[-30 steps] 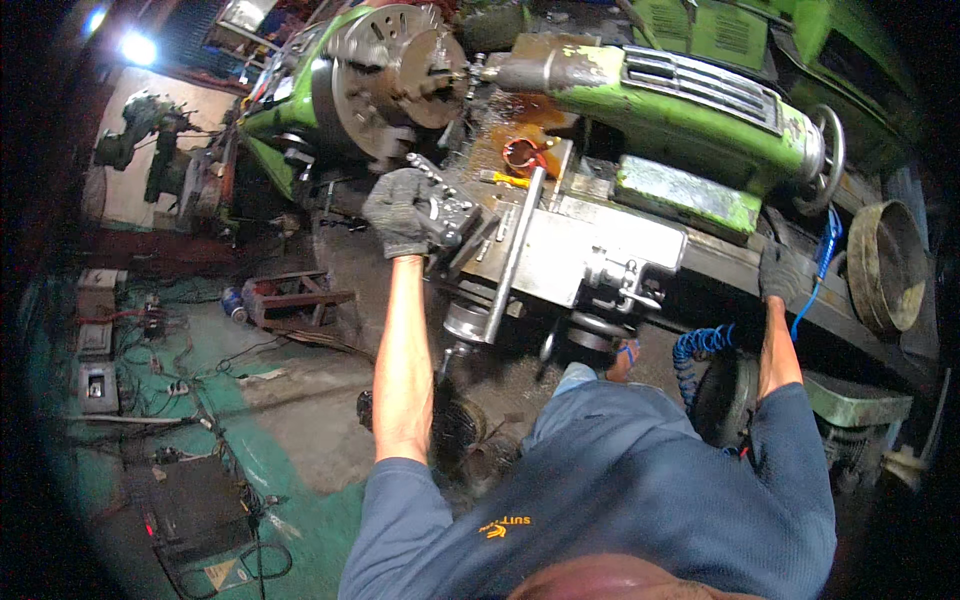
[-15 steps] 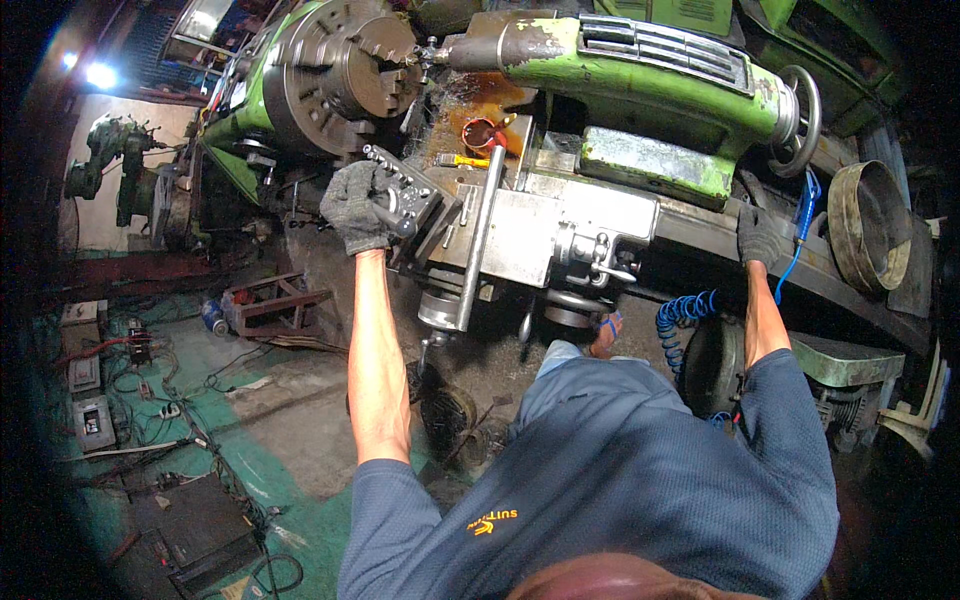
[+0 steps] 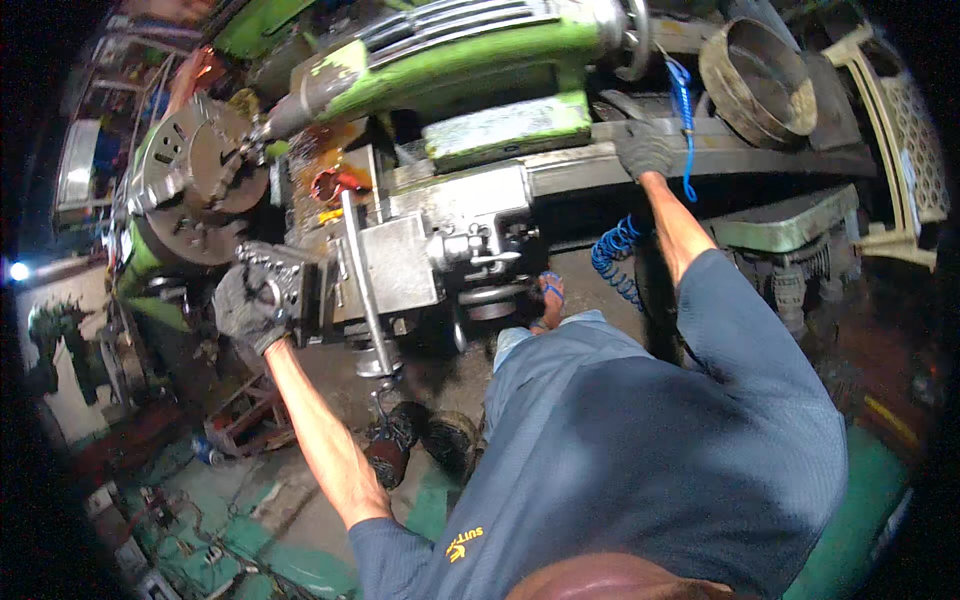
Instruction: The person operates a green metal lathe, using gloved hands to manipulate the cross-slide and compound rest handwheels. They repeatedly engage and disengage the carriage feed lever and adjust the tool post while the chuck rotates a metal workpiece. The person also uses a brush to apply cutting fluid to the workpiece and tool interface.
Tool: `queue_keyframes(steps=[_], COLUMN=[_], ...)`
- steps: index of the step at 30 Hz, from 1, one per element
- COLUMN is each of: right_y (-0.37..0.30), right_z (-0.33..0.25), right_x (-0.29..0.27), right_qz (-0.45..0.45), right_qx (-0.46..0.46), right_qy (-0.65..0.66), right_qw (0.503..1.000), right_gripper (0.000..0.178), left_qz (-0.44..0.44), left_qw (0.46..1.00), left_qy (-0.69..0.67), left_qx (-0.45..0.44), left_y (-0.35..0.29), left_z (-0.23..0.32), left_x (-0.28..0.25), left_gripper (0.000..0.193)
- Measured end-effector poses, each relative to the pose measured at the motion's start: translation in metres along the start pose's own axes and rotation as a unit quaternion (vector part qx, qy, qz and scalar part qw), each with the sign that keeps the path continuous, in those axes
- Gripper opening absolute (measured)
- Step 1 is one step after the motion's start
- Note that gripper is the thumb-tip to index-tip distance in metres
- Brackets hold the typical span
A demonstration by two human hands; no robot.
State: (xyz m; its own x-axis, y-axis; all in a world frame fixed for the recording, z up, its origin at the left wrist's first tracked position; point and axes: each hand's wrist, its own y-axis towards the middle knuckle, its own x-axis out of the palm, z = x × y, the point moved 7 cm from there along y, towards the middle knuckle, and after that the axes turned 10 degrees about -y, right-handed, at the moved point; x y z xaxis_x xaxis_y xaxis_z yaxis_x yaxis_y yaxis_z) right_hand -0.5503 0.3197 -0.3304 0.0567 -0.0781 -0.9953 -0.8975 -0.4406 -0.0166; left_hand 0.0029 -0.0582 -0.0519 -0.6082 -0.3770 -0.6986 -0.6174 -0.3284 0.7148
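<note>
My left hand (image 3: 248, 308), in a dark grey glove, is closed on the side of a lathe's tool post (image 3: 290, 272). Part of the post is hidden behind the fingers. Far to the right, my gloved right hand (image 3: 643, 152) is at the lathe bed's front edge. A curved grey lever (image 3: 618, 102) runs into its curled fingers. Left of the tailstock (image 3: 470, 60) is the big round chuck (image 3: 215, 165). A long metal bar (image 3: 366, 285) lies across the carriage (image 3: 400, 262), between my hands.
A red cup (image 3: 335, 183) stands behind the bar. Blue coiled air hose (image 3: 617, 255) hangs below the bed, and a blue air gun (image 3: 682, 95) is by my right hand. A large round metal ring (image 3: 757, 82) rests at the right. Cables and boxes lie on the green floor at lower left.
My view has turned, so the lathe sits further left and is tilted. Both hands remain at the same parts of the machine; the left fingers look more wrapped round the tool post.
</note>
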Motion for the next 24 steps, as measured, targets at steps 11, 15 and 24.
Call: queue_keyframes(steps=[11,15,24], right_y=[-0.026,-0.008,-0.020], right_z=[-0.022,0.003,-0.020], right_x=[-0.057,-0.017,-0.049], right_qz=[0.055,0.005,0.020], right_qx=[0.001,0.032,0.000], right_qy=[0.086,0.001,0.079], right_qw=[0.995,0.999,0.997], right_gripper=[0.046,0.049,0.038], left_qz=[-0.007,-0.006,0.007], left_qw=[1.000,0.999,0.999], left_qy=[0.021,0.010,-0.019], left_qx=[0.018,0.033,-0.032], left_y=[-0.006,0.002,-0.006], left_z=[-0.009,-0.010,-0.011], left_x=[0.001,0.008,0.002], left_gripper=[0.020,0.020,0.030])
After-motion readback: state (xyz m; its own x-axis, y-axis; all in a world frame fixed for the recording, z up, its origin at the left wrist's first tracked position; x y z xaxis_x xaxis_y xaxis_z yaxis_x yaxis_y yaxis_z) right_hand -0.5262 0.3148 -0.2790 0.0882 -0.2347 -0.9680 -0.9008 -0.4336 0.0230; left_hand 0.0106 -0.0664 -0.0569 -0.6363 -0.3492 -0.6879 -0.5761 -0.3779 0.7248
